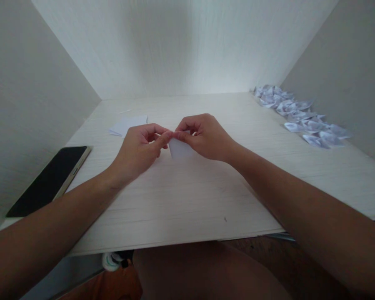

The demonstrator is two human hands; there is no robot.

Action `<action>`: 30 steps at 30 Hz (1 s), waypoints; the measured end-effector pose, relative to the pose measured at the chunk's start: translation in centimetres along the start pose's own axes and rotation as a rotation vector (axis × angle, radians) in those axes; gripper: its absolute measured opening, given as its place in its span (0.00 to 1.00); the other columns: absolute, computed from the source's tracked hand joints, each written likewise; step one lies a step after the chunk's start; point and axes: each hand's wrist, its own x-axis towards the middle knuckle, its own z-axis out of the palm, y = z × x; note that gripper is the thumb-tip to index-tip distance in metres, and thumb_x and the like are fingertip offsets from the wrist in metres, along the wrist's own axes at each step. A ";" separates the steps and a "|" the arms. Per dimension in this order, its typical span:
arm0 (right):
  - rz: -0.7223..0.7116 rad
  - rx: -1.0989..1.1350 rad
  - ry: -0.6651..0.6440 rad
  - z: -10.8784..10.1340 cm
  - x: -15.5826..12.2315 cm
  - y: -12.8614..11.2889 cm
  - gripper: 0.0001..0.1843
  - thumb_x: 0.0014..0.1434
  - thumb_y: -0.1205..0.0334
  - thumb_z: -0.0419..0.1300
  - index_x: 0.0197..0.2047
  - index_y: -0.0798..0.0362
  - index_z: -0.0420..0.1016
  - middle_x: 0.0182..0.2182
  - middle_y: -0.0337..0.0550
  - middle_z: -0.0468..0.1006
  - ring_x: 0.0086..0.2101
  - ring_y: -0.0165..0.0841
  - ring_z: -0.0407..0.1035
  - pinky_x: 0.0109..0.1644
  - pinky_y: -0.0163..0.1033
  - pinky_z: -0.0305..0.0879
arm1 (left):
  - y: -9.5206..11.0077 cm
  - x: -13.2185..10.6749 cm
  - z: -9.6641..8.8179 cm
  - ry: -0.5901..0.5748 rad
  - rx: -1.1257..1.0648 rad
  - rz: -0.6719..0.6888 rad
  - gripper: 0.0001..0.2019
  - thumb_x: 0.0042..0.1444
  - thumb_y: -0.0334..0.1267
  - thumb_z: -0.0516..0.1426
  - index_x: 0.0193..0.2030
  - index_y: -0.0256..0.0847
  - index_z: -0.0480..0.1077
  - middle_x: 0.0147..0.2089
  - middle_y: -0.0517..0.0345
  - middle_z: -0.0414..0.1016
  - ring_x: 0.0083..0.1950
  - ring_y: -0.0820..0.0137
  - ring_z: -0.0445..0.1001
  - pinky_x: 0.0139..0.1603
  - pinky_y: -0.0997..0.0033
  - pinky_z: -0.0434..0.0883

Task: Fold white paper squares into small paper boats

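A small piece of white paper is held up just over the tabletop between my two hands. Thumb and index finger of my left hand pinch its upper left corner. My right hand pinches the same top edge right beside, so the fingertips of both hands nearly touch. Part of the paper is covered by my right fingers. Behind my left hand lies a small stack of white paper sheets, slightly fanned.
Several folded white paper pieces lie in a row along the right wall. A dark-screened phone or tablet rests at the left, near my left forearm. Walls enclose the whitish table at the back and both sides.
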 end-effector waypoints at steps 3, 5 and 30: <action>0.010 -0.011 0.018 -0.1 0.1 0.0 0.11 0.65 0.62 0.66 0.31 0.55 0.82 0.26 0.38 0.77 0.30 0.29 0.64 0.36 0.39 0.53 | 0.1 -0.1 0.0 -0.026 0.004 -0.032 0.16 0.52 0.54 0.70 0.28 0.44 0.79 0.24 0.57 0.73 0.23 0.72 0.63 0.24 0.70 0.57; 0.011 0.005 0.022 0.0 0.1 0.1 0.11 0.65 0.62 0.65 0.30 0.56 0.82 0.26 0.38 0.77 0.30 0.29 0.64 0.36 0.39 0.54 | 0.1 -0.1 0.0 -0.028 0.010 -0.030 0.17 0.52 0.54 0.71 0.26 0.44 0.77 0.23 0.58 0.72 0.23 0.72 0.62 0.25 0.69 0.56; 0.017 0.038 -0.031 -0.1 0.4 0.1 0.07 0.61 0.67 0.64 0.31 0.57 0.80 0.28 0.38 0.77 0.32 0.28 0.67 0.40 0.37 0.58 | 0.3 -0.3 0.3 -0.011 -0.150 -0.100 0.10 0.45 0.44 0.72 0.26 0.41 0.80 0.24 0.56 0.77 0.22 0.73 0.70 0.16 0.76 0.64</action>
